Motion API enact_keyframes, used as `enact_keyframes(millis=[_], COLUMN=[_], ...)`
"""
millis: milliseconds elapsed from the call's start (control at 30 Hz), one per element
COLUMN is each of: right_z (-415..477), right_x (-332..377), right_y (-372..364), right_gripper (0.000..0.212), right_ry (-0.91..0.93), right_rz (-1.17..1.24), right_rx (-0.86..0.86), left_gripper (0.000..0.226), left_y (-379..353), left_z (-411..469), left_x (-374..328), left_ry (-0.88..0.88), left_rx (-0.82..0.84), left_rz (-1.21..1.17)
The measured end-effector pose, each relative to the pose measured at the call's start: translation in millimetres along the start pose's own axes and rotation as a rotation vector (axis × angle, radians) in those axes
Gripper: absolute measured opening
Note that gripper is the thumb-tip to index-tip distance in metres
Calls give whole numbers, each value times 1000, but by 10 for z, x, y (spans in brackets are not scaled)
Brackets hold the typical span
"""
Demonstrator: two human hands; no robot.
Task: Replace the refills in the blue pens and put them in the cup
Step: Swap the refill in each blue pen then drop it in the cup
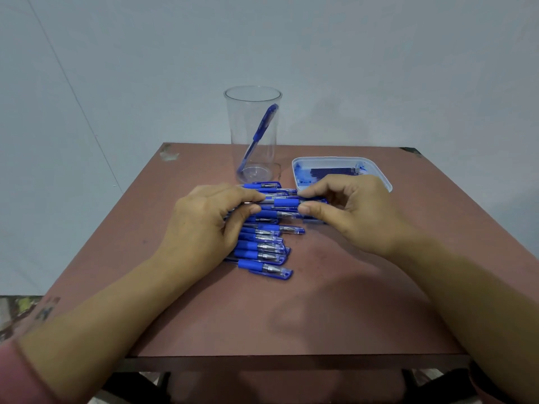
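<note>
The left hand and right hand are each pinching an end of a clear-barrelled blue plastic pen with a blue rubber grip, holding it level just above the heap of matching pens on the reddish-brown table.
</note>
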State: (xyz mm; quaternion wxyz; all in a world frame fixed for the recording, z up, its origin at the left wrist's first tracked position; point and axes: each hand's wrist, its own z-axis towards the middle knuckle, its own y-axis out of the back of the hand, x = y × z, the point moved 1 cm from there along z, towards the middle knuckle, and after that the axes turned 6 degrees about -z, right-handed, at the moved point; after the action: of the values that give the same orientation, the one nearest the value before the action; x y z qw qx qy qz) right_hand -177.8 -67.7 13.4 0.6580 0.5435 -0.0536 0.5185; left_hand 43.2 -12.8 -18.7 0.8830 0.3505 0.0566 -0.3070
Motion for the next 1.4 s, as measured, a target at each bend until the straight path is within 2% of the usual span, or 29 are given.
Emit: enact_keyframes(millis=[100,200,267,367,433,600,667,800,867,967,1133,1300,1400], right_z=[-31,-1,51,158,238,482,606,869,986,1133,1327,1414,1400], right_x=[-25,-14,-12,-58,-90,49,134,246,264,246,237,219,138], right_y=[-66,-111,-94,46,160,392,441,467,453,390,149,-38,-100], right_gripper=[21,16,13,14,14,14,15,24,29,32,28,7,19], right_ry=[-21,-99,-189,-265,-262,-199,-165,-101,-62,6,64,97,97], right_rz=[43,168,323,523,589,645,641,618,558,340,112,-118,-294], right_rx=[-41,3,10,-99,-187,-246,-272,-432,-499,-540,-463,-335,-298], left_gripper=[21,25,48,95,107,104,105,104,102,102,101,103,103], left_y=[8,38,43,63,87,43,29,31,25,17,21,18,16], left_z=[2,31,8,-115,-184,-223,-227,-228,-222,-223,-219,-215,-213], left_x=[1,-19,-53,-68,-62,-79,-64,-62,-46,-21,-17,-4,-2], left_ry=[-23,23,127,366,440,351,357,347,332,316,307,314,320], left_rx=[12,52,123,248,324,519,524,520,512,515,508,531,531], left_rz=[23,-4,32,117,128,222,230,236,236,239,219,221,218])
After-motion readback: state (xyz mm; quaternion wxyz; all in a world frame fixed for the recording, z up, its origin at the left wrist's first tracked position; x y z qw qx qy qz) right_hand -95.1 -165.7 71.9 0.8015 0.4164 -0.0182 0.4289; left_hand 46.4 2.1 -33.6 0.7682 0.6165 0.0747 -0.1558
